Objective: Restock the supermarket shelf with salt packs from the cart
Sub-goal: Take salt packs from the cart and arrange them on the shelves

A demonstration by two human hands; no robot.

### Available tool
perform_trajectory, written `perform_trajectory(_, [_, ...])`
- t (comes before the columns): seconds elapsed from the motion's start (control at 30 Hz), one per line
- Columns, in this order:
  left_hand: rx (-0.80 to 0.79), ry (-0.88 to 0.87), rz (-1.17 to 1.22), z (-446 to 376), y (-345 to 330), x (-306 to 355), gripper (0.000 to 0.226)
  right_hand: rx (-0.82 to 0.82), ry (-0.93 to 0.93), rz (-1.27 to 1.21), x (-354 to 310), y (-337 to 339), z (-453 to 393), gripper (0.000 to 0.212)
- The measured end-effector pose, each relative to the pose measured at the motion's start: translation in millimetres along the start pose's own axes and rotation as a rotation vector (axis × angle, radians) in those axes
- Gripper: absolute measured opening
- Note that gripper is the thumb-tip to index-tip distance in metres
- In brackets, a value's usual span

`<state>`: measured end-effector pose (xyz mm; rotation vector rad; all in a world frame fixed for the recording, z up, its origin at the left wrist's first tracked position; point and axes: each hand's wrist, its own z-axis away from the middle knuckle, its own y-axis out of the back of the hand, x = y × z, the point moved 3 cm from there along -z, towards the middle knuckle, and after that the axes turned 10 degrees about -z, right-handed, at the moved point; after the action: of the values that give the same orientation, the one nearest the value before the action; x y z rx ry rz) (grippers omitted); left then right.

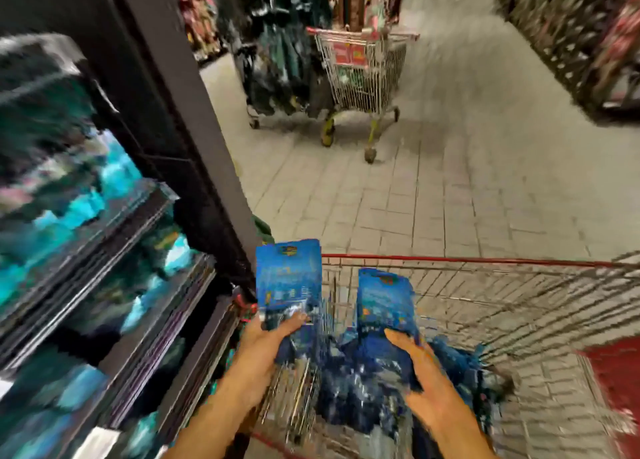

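Observation:
My left hand (266,347) grips the lower end of a blue salt pack (288,278), held upright above the near left corner of the wire cart (485,285). My right hand (420,379) holds a second blue salt pack (384,302), also upright, over the cart's basket. Below both hands lies a heap of several more blue salt packs (356,389) inside the cart. The dark supermarket shelf (145,268) stands at the left, its tiers filled with blurred teal and blue packs.
A second wire cart (363,77) with red trim stands farther down the tiled aisle (450,181), beside a dark rack of goods. More shelving runs along the far right. A red patch (616,382) lies at the right of my cart.

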<state>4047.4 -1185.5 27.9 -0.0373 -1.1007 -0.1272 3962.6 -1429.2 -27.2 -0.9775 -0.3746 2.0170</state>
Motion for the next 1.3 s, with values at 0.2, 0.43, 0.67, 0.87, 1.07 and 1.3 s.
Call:
perform_trajectory(0.2, [0.245,-0.270,-0.013,66,77,62,0.067,-0.281,0.064,0.022,-18,-100,21,0.060])
perform_trajectory(0.43, [0.614,-0.434,0.020,159,156,106,0.054,-0.651,0.184,0.282,-14,-235,64,0.050])
perform_trajectory(0.67, [0.888,-0.519,0.050,275,222,139,0.049,-1.035,0.162,0.385,40,-357,138,0.050])
perform_trajectory(0.87, [1.014,-0.652,0.069,367,276,183,0.042,-1.260,0.135,0.402,86,-456,224,0.054])
perform_trajectory(1.07, [1.085,-0.755,0.003,406,344,252,0.023,-1.306,0.255,0.391,106,-552,294,0.055])
perform_trajectory(1.3, [1.133,-0.617,0.130,353,425,284,0.020,-1.279,0.249,0.503,141,-638,290,0.045])
